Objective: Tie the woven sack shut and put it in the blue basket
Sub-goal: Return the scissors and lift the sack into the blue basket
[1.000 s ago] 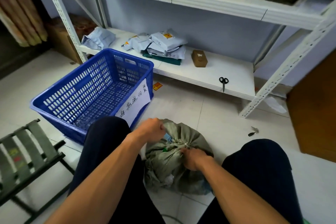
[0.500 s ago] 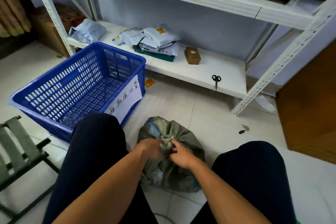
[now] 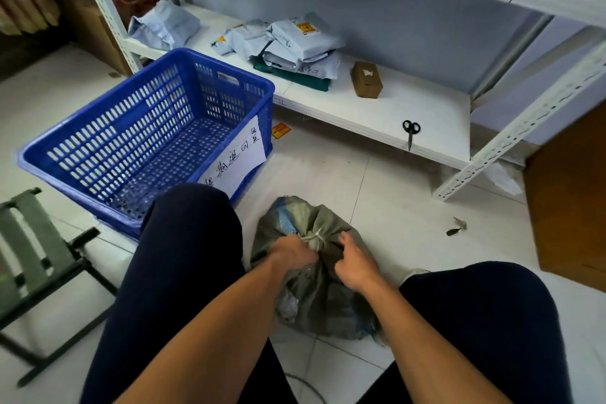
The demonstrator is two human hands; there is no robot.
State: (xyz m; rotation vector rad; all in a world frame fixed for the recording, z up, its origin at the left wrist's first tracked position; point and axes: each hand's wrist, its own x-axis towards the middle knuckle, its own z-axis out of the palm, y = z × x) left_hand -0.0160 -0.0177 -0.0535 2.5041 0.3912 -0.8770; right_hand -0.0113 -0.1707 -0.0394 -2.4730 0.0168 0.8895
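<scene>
A grey-green woven sack (image 3: 323, 302) lies on the tiled floor between my knees, its mouth bunched and bound with a pale tie (image 3: 318, 237). My left hand (image 3: 292, 252) grips the gathered fabric just left of the tie. My right hand (image 3: 355, 264) has its fingers curled into the sack fabric on the right of the tie. The blue basket (image 3: 108, 128), with nothing in it and a white handwritten label on its side, stands on the floor to the left, beyond my left knee.
A white metal shelf (image 3: 387, 115) behind holds grey mail bags (image 3: 295, 43), a small brown box (image 3: 366, 79) and black scissors (image 3: 410, 132). A green folding stool (image 3: 39, 259) stands at the left. A wooden panel (image 3: 570, 207) is at the right.
My left hand came in from the sack's upper left to the tied neck, then both hands spread slightly to either side of the tie. The camera shifted right and down.
</scene>
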